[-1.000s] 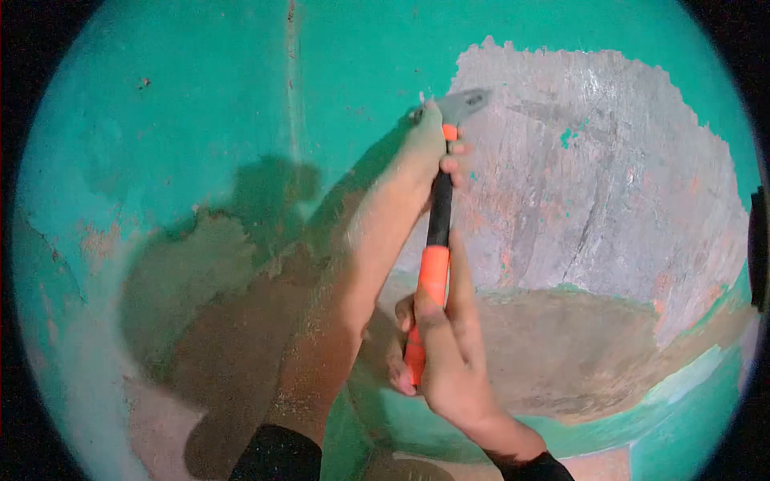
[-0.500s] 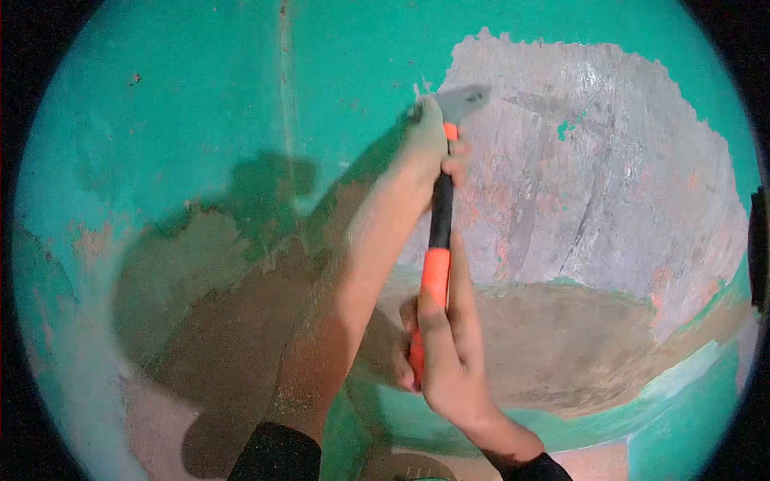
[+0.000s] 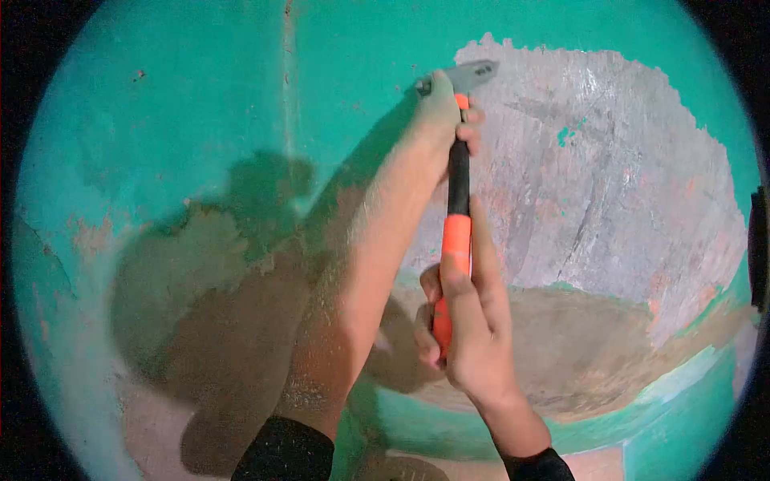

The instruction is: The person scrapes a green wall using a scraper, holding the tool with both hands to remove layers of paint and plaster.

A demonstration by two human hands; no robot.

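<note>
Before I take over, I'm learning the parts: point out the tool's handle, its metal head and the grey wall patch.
Handle (image 3: 459, 180), head camera view: on its black section.
Metal head (image 3: 471, 77), head camera view: on its flat side.
Grey wall patch (image 3: 613, 208), head camera view: near its middle.

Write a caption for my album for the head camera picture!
Left hand high, right hand low on a long-handled tool, before a green wall with a pale patch.

And the left arm is stretching up high, the left hand (image 3: 449, 112) curling its fingers closed up top, while the lower right hand (image 3: 473, 321) is gripping tight, its wrist bending and its thumb pressing upward, dark sleeves ringing both forearms!
</note>
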